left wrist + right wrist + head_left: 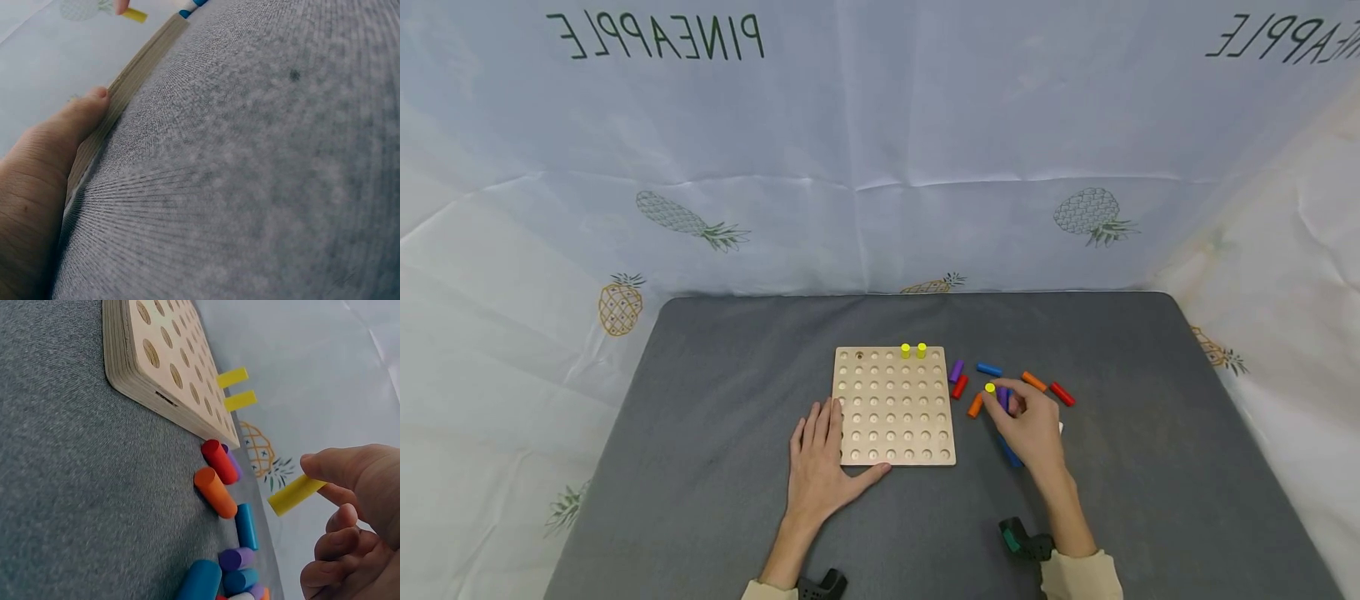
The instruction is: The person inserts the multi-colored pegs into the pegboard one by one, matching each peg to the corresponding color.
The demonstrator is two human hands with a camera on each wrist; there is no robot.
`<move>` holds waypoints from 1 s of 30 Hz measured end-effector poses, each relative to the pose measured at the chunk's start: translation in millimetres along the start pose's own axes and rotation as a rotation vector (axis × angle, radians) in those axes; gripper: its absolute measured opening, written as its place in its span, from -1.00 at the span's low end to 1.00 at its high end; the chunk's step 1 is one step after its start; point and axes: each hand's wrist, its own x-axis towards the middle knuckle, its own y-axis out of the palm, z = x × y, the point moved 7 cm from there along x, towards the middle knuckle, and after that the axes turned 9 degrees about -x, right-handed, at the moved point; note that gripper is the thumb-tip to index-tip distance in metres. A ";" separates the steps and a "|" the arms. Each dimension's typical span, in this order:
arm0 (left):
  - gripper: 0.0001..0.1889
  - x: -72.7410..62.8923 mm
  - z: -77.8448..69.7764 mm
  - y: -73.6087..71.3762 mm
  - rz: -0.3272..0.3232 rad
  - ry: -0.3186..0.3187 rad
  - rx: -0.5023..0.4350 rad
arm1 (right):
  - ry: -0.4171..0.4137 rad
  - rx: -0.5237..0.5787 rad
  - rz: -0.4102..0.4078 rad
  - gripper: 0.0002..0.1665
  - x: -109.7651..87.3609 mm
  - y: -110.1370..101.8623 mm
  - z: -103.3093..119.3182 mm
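A square wooden pegboard (898, 425) with rows of round holes lies on the grey cloth. Two yellow pegs (240, 400) stand upright in holes along its far edge. My left hand (822, 475) rests at the board's near left corner, the thumb along the front edge and the other fingers spread at the left side. To the right of the board, my right hand (1030, 425) pinches another yellow peg (296, 494) between thumb and forefinger, raised above the loose pegs. In the left wrist view, the left thumb (81, 115) lies against the board's edge (140, 69).
Loose pegs lie right of the board: red (1062, 394), orange (1033, 381), blue (989, 369) and purple (957, 371), with several more under the right hand. A white curtain (865, 125) with pineapple prints hangs behind the table.
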 end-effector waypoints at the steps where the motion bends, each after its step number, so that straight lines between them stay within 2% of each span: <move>1: 0.36 0.1 -0.1 -0.2 -0.002 0.002 -0.001 | -0.014 0.012 -0.002 -0.73 1.2 0.9 1.2; 15: 0.35 -0.2 -0.2 -0.4 -0.005 0.010 0.006 | -0.133 0.072 -0.064 -0.76 17.8 7.7 12.4; 23: 0.34 -0.2 -0.9 -1.2 -0.016 0.017 0.003 | -0.092 0.130 0.009 -0.74 28.5 17.8 16.1; 30: 0.34 -0.3 -1.3 -1.3 -0.010 0.012 0.008 | -0.117 0.135 0.028 -0.69 36.7 25.0 22.5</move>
